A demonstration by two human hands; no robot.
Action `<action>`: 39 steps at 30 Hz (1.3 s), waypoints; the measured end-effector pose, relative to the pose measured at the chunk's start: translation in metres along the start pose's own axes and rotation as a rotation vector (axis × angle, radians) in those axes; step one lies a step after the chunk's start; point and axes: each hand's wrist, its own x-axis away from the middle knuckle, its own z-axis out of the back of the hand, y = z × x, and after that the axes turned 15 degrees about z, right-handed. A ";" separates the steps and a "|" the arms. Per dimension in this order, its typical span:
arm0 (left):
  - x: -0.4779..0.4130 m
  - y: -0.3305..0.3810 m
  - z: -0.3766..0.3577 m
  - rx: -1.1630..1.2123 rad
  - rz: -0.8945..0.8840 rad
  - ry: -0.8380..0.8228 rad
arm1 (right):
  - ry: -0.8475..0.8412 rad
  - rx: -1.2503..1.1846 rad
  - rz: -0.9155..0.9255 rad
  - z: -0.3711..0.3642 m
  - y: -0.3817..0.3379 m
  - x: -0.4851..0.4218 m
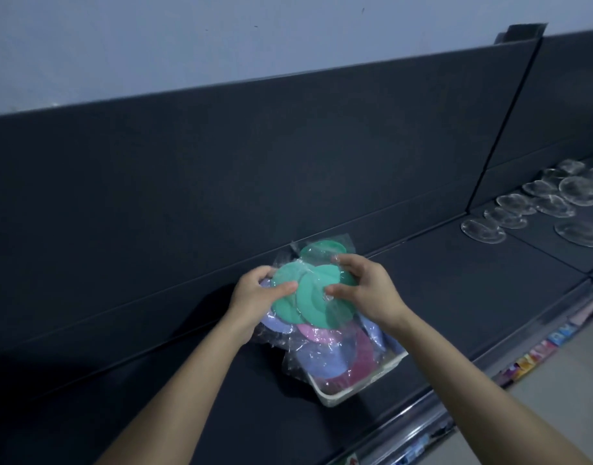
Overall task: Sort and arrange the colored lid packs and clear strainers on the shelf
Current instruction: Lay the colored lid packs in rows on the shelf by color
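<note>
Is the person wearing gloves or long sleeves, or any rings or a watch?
No gloves: the left hand and the right hand are both bare. No sleeves show either; the left forearm and the right forearm are uncovered down to the picture's bottom edge. No ring, watch or bracelet is visible.

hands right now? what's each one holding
left hand: fingers grip the green lid pack at its left edge
right hand: fingers grip the same pack at its right edge

The dark shelf [456, 280] bears a white tray [352, 392] and, far right, scattered clear strainers [553, 206]
</note>
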 end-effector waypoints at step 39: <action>0.080 -0.194 0.199 0.499 0.399 0.587 | -0.844 0.716 0.274 -0.216 0.040 0.075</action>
